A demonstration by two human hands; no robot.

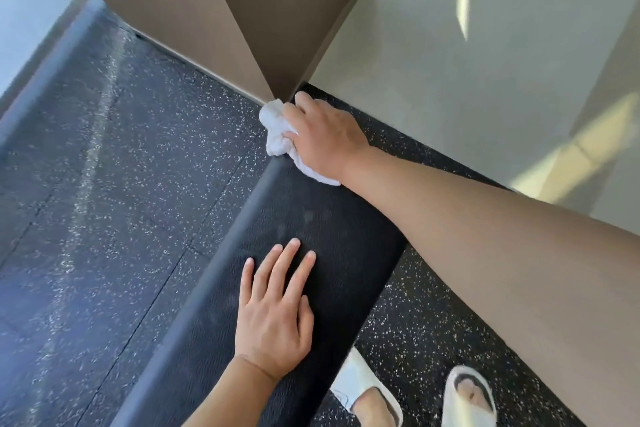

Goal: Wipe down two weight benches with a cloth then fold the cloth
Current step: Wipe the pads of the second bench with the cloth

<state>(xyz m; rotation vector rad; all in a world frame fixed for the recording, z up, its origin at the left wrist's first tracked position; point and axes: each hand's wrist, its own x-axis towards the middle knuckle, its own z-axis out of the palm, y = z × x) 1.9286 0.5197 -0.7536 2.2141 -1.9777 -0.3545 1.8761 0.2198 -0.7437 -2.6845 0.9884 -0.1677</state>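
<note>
A black padded weight bench (332,218) runs from the bottom centre up toward a brown column. At its far end my right hand (322,135) grips a bunched white cloth (277,130) and holds it against the pad's end. My left hand (277,308) rests flat on the near part of the pad, fingers straight and spread. Only this one bench is in view.
A brown square column (242,17) stands right behind the bench's far end. Black speckled rubber flooring (104,184) lies to the left, pale smooth floor (467,80) to the right. My feet in white slippers (471,399) stand at the bench's right side.
</note>
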